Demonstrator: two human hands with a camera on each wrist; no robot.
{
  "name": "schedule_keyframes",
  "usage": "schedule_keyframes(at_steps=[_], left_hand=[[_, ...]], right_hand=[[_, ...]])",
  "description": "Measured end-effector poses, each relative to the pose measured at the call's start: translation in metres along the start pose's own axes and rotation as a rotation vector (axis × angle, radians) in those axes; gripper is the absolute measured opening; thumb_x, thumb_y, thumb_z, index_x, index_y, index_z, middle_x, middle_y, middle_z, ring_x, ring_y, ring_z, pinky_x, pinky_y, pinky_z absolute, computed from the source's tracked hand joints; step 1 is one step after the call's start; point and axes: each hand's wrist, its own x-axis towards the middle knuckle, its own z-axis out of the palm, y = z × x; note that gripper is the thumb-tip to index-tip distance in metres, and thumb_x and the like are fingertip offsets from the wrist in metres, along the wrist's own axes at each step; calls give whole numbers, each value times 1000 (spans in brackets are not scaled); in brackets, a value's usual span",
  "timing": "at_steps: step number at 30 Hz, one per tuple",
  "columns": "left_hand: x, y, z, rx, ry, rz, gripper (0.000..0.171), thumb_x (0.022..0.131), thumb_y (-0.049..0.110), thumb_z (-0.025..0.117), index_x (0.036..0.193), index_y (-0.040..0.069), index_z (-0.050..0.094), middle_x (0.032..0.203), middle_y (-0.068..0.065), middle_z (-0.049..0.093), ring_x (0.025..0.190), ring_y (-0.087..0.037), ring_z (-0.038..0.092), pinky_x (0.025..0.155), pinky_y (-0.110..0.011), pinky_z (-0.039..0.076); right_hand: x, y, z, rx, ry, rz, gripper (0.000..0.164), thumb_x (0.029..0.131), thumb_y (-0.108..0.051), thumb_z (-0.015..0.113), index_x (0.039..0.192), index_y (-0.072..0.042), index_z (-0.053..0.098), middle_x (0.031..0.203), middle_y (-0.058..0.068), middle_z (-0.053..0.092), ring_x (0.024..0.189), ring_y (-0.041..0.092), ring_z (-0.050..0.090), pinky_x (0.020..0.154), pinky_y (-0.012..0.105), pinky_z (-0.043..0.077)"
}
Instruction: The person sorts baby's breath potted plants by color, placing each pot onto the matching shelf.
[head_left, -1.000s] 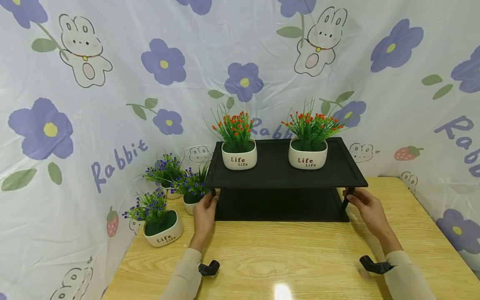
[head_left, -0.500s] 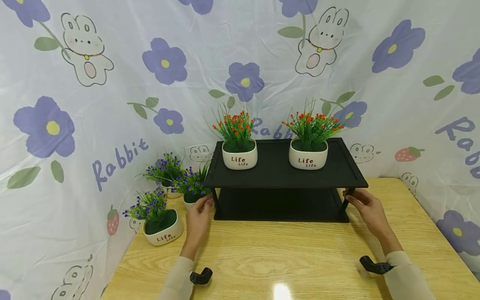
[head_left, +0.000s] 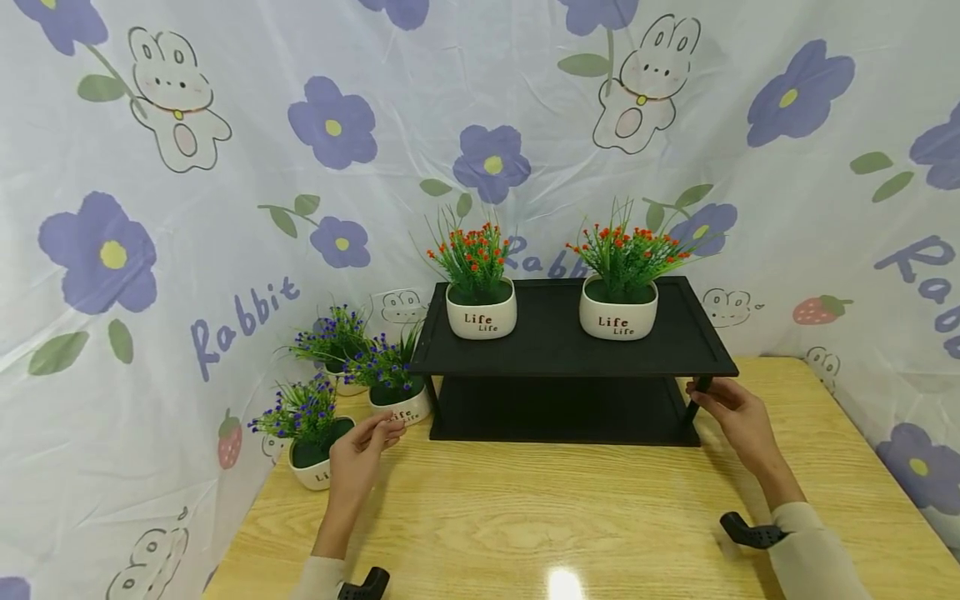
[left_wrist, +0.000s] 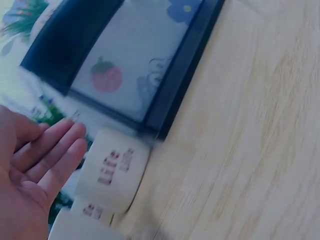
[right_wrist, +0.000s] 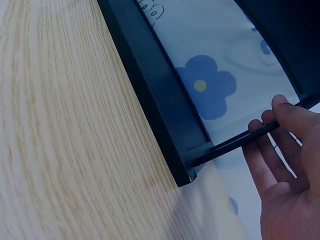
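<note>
A black two-tier shelf (head_left: 555, 354) stands on the wooden table, two white pots of orange-red flowers on its top board: one left (head_left: 482, 318), one right (head_left: 618, 318). My right hand (head_left: 738, 421) holds the shelf's front right post (right_wrist: 235, 143) between thumb and fingers. My left hand (head_left: 360, 458) hangs away from the shelf's left side, holding nothing; its fingers (left_wrist: 60, 165) are loosely bent. Just beyond its fingertips is a white pot of purple-blue flowers (head_left: 397, 400). The hand partly hides another such pot (head_left: 307, 473).
A third purple-blue plant (head_left: 333, 342) stands behind these, by the cloth. A printed cloth (head_left: 225, 250) hangs behind and left of the table. Bare wood (head_left: 555, 508) lies in front of the shelf.
My left hand has let go of the shelf's front left post and moved left and toward me, past the purple-blue pot. My right hand keeps its hold; the shelf has not visibly moved.
</note>
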Motion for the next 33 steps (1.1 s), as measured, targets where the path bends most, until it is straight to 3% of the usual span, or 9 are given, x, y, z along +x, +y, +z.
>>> schedule_keyframes(at_steps=[5, 10, 14, 19, 29, 33], left_hand=[[-10, 3, -27, -8, 13, -6, 27, 109, 8, 60, 129, -5, 72, 115, -27, 78, 96, -9, 80, 88, -30, 64], [-18, 6, -56, -8, 72, -2, 29, 110, 9, 60, 129, -10, 70, 107, -10, 83, 94, -9, 80, 85, -27, 64], [-22, 8, -78, -40, 142, 5, 30, 109, 6, 60, 127, -16, 68, 98, 1, 83, 87, -9, 80, 80, -26, 64], [-25, 8, -101, -49, 263, -6, 26, 107, 2, 61, 122, -17, 70, 90, 5, 83, 79, -7, 79, 74, -23, 63], [-21, -13, -126, 26, 414, -62, 23, 106, -2, 61, 119, -18, 69, 75, 12, 75, 67, 1, 73, 65, -15, 60], [-17, -25, -128, 94, 429, -127, 23, 105, -1, 60, 123, -14, 67, 80, 20, 70, 73, 6, 68, 69, -10, 58]], right_hand=[[-1, 2, -2, 16, -4, -3, 37, 108, -13, 64, 140, 4, 63, 119, -22, 73, 110, -10, 68, 92, 6, 52], [0, 2, -1, 26, -2, -5, 37, 108, -14, 65, 139, 6, 63, 118, -22, 74, 110, -9, 69, 93, 6, 52], [1, 2, -1, 47, 9, 10, 37, 107, -13, 66, 139, 6, 63, 117, -21, 75, 109, -9, 70, 93, 6, 52], [0, 3, -1, 80, -4, -9, 40, 106, -13, 68, 139, 8, 62, 118, -19, 76, 107, -8, 71, 93, 6, 53], [-1, 1, 1, 95, 2, 7, 42, 105, -16, 70, 141, 5, 63, 120, -18, 77, 107, -8, 71, 93, 6, 52], [-1, -1, 2, 68, 19, 32, 41, 106, -15, 68, 142, 5, 63, 119, -22, 76, 108, -9, 70, 93, 6, 52]])
